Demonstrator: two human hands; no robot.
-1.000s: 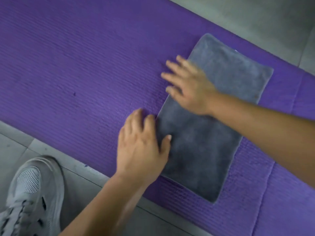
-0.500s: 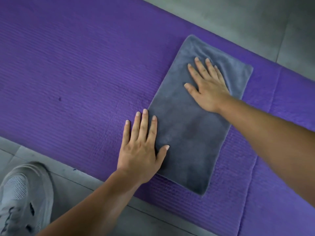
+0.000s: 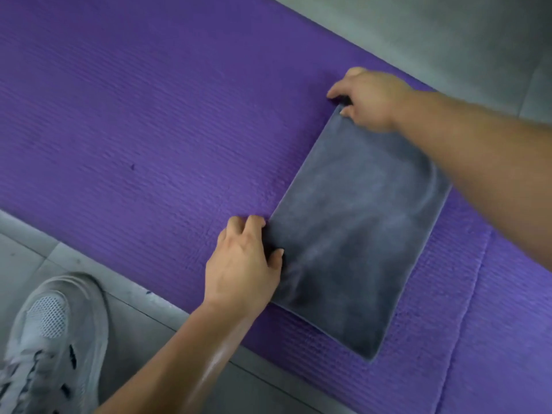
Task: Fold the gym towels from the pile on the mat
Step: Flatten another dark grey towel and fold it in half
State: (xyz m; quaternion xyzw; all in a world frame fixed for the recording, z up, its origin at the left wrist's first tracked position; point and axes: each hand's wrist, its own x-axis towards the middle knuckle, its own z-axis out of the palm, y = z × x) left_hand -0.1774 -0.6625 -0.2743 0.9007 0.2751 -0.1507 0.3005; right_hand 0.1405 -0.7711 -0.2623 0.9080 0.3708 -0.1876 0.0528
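A grey gym towel [image 3: 355, 234], folded into a long rectangle, lies flat on the purple mat [image 3: 149, 115]. My left hand [image 3: 243, 264] grips its left long edge near the middle, fingers curled under the cloth and thumb on top. My right hand [image 3: 369, 98] pinches the far left corner of the towel, and my forearm crosses above the towel's right side. No pile of towels is in view.
Grey tiled floor [image 3: 448, 31] borders the mat at the top right and at the bottom left. A grey mesh sneaker [image 3: 53, 339] stands on the floor at the lower left, close to the mat's near edge.
Both hands lay flat on the towel before. Now the left hand has curled round the left edge and the right hand has slid to the far corner and pinched it.
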